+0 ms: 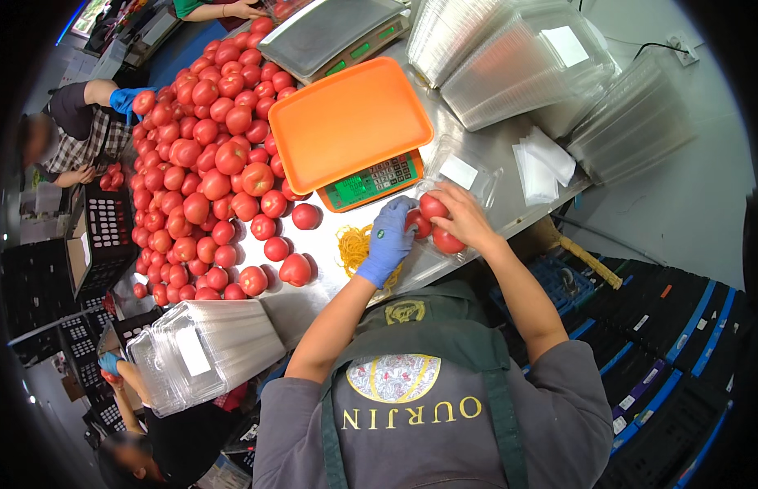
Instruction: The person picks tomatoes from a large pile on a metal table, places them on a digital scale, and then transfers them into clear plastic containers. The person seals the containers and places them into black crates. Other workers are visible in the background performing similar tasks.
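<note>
My left hand (388,239), in a blue glove, closes around a red tomato (420,225). Bare fingers of my right hand (461,214) grip an upper tomato (433,206) and touch a lower tomato (447,241). All three sit close together over a clear plastic clamshell container (487,183), whose open lid bears a white label. The base beneath the fruit is mostly hidden. Beside my gloved hand lies a pile of yellow rubber bands (353,247). Just beyond both hands stands a digital scale (372,181) with an orange tray (353,122) on top.
A large heap of tomatoes (201,153) covers the left of the metal table (311,305). Stacked clear containers stand at the back right (507,67) and front left (213,354). White paper slips (538,165) lie rightward. Another scale (336,36) is behind; co-workers' gloved hands show leftward.
</note>
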A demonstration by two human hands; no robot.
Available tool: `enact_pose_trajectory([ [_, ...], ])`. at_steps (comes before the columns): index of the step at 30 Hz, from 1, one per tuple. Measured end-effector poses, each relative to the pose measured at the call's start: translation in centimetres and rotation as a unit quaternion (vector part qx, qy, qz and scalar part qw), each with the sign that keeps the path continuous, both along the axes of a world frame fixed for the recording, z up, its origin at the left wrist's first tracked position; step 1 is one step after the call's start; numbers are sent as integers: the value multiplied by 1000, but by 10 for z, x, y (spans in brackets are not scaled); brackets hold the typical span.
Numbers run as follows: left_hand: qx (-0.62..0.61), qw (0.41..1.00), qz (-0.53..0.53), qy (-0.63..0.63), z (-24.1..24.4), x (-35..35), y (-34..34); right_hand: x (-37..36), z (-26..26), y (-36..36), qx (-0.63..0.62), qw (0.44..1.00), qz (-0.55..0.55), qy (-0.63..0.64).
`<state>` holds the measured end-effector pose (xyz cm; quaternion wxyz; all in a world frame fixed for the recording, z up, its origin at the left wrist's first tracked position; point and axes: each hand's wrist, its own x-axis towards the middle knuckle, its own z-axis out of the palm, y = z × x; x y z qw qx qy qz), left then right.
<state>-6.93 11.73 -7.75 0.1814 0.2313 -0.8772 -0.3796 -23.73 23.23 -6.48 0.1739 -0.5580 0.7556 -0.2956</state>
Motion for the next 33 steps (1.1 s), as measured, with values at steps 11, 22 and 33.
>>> enact_pose_trajectory([
  [11,-72,969,-10,-234,-7,-21,13,37,-22,42,200,966,-130,100],
  [22,68,990,-93,-85,-17,4,-10,35,-30,29,268,945,-177,59],
  [33,292,952,89,-32,-27,-12,6,-55,-65,46,-23,834,-435,-339],
])
